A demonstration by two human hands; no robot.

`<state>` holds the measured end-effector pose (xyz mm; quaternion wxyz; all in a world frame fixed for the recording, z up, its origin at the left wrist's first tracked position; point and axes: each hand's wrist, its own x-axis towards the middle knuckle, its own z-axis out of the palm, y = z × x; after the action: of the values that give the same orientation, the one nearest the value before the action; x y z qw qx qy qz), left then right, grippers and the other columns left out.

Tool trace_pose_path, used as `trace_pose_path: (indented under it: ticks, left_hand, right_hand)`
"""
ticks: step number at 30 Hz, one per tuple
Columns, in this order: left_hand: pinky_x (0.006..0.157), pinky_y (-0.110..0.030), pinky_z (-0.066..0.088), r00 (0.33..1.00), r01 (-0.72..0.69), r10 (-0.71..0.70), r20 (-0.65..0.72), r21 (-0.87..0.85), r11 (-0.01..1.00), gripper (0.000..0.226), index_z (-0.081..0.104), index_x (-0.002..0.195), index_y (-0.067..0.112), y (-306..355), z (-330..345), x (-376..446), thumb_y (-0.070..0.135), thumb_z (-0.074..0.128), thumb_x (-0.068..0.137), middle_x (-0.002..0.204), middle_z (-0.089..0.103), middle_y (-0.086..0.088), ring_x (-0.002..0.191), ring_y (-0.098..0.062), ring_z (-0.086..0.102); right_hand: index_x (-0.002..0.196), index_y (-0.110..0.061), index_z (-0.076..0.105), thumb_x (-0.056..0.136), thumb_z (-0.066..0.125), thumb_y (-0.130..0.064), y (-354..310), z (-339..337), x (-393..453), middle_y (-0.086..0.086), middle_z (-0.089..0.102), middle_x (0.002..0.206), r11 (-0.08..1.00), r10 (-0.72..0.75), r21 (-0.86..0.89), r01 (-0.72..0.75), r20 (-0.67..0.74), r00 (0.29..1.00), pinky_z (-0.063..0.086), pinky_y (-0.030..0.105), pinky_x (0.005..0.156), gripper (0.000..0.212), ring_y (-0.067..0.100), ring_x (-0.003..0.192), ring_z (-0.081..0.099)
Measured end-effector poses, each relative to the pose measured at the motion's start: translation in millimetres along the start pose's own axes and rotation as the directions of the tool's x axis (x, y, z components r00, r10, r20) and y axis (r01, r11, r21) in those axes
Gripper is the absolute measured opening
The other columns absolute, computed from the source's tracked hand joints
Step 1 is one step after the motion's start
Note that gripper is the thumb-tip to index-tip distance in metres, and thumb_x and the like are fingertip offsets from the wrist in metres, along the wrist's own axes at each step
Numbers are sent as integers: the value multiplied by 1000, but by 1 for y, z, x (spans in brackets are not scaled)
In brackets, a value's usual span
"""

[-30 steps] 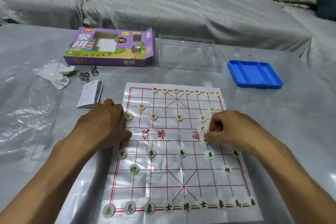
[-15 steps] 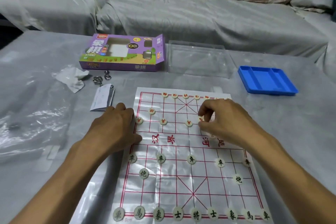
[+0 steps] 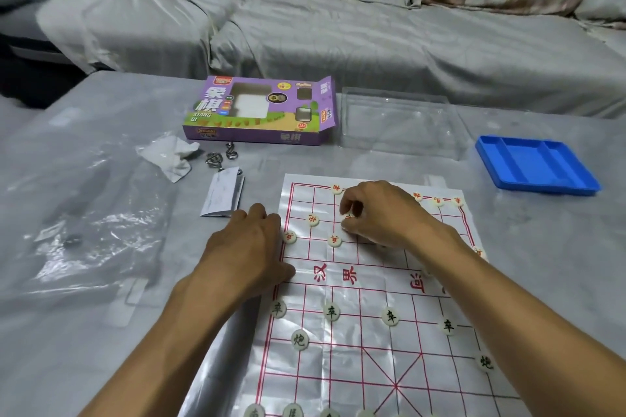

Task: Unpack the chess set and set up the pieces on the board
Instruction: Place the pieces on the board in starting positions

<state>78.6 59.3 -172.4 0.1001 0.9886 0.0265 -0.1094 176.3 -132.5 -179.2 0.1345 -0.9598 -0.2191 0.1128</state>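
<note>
Head view: a red piece (image 3: 347,217) is being pinched by the right hand (image 3: 382,213), while the board (image 3: 372,366) is being pressed flat by the left hand (image 3: 247,247).

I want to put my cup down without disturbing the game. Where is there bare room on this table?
Bare cloth lies right of the board, below the blue tray. The far left corner behind the purple box also looks free. Crowded: the strip left of the board, with plastic wrap, crumpled paper, metal rings and leaflet.

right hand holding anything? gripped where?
Right hand pinches a red-marked piece by its rim between its fingers, over the board. Left hand just presses the board's edge.
</note>
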Motion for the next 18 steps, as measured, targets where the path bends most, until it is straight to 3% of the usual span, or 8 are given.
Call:
trace_pose_path:
  ticks: [5, 10, 13, 15, 18]
  left_hand:
    - [69, -30, 37, 1000, 0, 0, 0, 4, 1000, 48, 47, 113, 22, 2, -2, -2, 49, 66, 78, 116, 44, 4, 107, -18, 41]
    - [71, -30, 39, 1000, 1, -1, -1, 13, 1000, 51, 46, 116, 22, 3, -2, -1, 49, 66, 78, 118, 43, 4, 109, -19, 42]
    - [71, -30, 38, 1000, 4, -4, 9, 17, 1000, 53, 45, 118, 22, 4, -3, -1, 50, 67, 78, 119, 43, 3, 110, -19, 42]
    - [71, -29, 38, 1000, 1, -1, 11, 24, 1000, 54, 46, 118, 22, 4, -4, 0, 50, 67, 78, 119, 43, 3, 110, -19, 42]
    - [70, -29, 37, 1000, -2, 2, 8, 19, 1000, 53, 46, 119, 22, 4, -3, 0, 49, 67, 78, 119, 43, 2, 110, -19, 42]
  right_hand:
    - [102, -26, 69, 84, 68, -27, 0, 5, 0, -6, 68, 100, 1000, 0, 3, 0, -60, 998, 54, 32, 75, 18, 13, 86, 59]
    - [110, -23, 65, 86, 67, -23, -13, -5, 11, -8, 66, 100, 993, -55, 91, 72, -174, 983, 41, 25, 68, 24, 13, 88, 58]
    - [111, -23, 64, 86, 69, -22, -33, -7, 33, -8, 66, 100, 984, -99, 122, 132, -240, 966, 48, 29, 73, 26, 13, 90, 58]
    - [112, -23, 63, 85, 68, -20, -45, -1, 50, -7, 66, 100, 983, -125, 105, 153, -237, 964, 50, 31, 76, 27, 15, 92, 58]
    - [114, -22, 61, 85, 67, -17, -52, 10, 67, -5, 65, 102, 988, -123, 71, 139, -189, 974, 40, 27, 69, 30, 18, 94, 57]
